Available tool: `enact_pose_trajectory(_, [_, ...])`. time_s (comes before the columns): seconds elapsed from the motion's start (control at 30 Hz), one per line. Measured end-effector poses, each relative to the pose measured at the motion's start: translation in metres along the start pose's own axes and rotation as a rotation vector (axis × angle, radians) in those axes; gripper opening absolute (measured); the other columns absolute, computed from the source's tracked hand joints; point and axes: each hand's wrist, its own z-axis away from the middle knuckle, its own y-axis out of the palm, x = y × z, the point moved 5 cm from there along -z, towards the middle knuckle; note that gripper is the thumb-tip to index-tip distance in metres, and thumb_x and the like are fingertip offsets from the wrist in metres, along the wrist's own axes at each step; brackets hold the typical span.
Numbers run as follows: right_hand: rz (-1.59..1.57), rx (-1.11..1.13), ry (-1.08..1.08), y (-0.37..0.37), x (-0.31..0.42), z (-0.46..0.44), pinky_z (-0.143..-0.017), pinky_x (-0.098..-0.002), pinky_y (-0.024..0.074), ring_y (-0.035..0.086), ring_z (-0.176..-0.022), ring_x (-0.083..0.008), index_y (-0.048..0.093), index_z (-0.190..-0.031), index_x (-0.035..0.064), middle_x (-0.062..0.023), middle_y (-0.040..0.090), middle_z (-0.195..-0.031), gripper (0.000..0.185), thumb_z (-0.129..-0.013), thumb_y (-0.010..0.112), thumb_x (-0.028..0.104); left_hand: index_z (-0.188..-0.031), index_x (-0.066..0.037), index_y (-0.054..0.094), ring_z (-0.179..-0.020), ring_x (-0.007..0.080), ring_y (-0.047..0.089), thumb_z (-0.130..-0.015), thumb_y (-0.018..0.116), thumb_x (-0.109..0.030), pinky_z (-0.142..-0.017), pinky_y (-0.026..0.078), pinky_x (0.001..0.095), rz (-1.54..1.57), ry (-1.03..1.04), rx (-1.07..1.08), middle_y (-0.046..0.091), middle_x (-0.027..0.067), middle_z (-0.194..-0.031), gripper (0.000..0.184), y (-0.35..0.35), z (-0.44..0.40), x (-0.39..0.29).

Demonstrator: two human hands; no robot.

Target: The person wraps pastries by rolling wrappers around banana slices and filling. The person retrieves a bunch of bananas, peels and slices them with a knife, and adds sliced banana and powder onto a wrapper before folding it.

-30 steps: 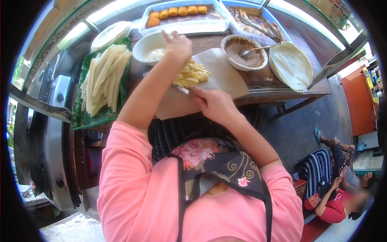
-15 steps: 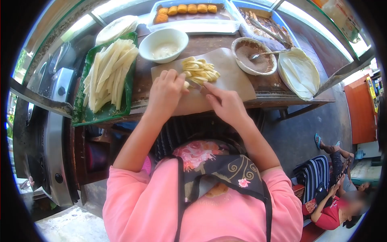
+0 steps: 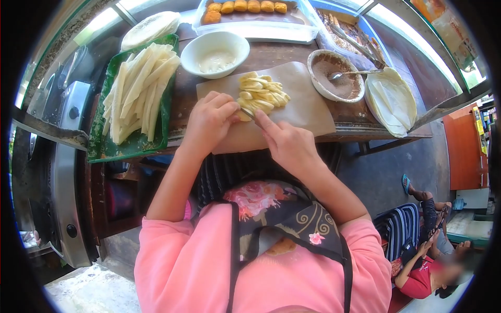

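On a sheet of brown paper lies a heap of sliced pale yellow fruit. My right hand is closed round a small knife, its short blade pointing left at the heap's lower edge. Beside the blade, my left hand has its fingers bent together on a pale piece, mostly hidden by the fingertips. A white bowl with whitish liquid stands just above the paper.
Rolled wrappers fill a green tray at left. To the right are a bowl of brown powder with a spoon and a stack of round wrappers. Behind stand plastic boxes. A person sits at lower right.
My left hand has come back from the white bowl to the paper beside the knife. Over the last half second both hands have shifted only slightly, and the view has moved a little.
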Motion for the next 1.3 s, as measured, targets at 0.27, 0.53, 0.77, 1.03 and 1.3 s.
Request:
enact_pose_trajectory(0.27, [-0.062, -0.017, 0.001, -0.011, -0.011, 0.01, -0.055, -0.0423, 0.052, 0.063, -0.058, -0.0297, 0.059, -0.136, 0.0157, -0.0089, 0.062, -0.071, 0.043, -0.093, 0.062, 0.017, -0.091, -0.004, 0.069, -0.091, 0.0291, 0.062, -0.073, 0.075, -0.006, -0.079, 0.051, 0.0401, 0.012, -0.005, 0.001, 0.066, 0.008, -0.094, 0.019, -0.001, 0.003, 0.003])
enact_pose_trajectory(0.53, [-0.013, 0.108, 0.006, -0.003, -0.007, 0.001, -0.057, -0.0433, 0.0519, 0.064, -0.061, -0.0319, 0.06, -0.135, 0.0178, -0.0099, 0.064, -0.074, 0.043, -0.092, 0.064, 0.018, -0.092, -0.003, 0.068, -0.092, 0.0294, 0.062, -0.075, 0.074, -0.005, -0.079, 0.052, 0.0399, -0.001, -0.068, -0.012, 0.066, 0.0084, -0.096, 0.018, -0.004, 0.008, 0.006])
enact_pose_trajectory(0.77, [-0.088, 0.011, 0.008, -0.005, -0.008, -0.006, -0.057, -0.0439, 0.0519, 0.065, -0.064, -0.0316, 0.06, -0.135, 0.0183, -0.0099, 0.064, -0.074, 0.042, -0.093, 0.063, 0.018, -0.093, -0.003, 0.068, -0.093, 0.0291, 0.063, -0.076, 0.073, -0.004, -0.078, 0.053, 0.0394, 0.005, -0.04, -0.006, 0.067, 0.0083, -0.097, 0.018, 0.004, 0.004, 0.0])
enact_pose_trajectory(1.03, [-0.037, 0.094, 0.023, -0.012, -0.016, 0.008, -0.058, -0.0443, 0.0522, 0.065, -0.064, -0.0314, 0.061, -0.133, 0.0167, -0.0096, 0.064, -0.074, 0.04, -0.093, 0.062, 0.019, -0.092, -0.004, 0.069, -0.091, 0.0285, 0.064, -0.076, 0.073, -0.005, -0.078, 0.053, 0.0395, 0.014, -0.068, -0.024, 0.068, 0.0077, -0.096, 0.016, 0.004, 0.007, 0.008])
enact_pose_trajectory(1.3, [-0.068, 0.063, 0.001, 0.002, -0.006, -0.005, -0.058, -0.0449, 0.0521, 0.066, -0.065, -0.0322, 0.061, -0.134, 0.0176, -0.0103, 0.065, -0.075, 0.041, -0.093, 0.063, 0.019, -0.09, -0.004, 0.069, -0.089, 0.0285, 0.064, -0.077, 0.072, -0.005, -0.076, 0.053, 0.0393, -0.041, -0.053, 0.008, 0.068, 0.008, -0.095, 0.013, 0.011, 0.003, -0.006])
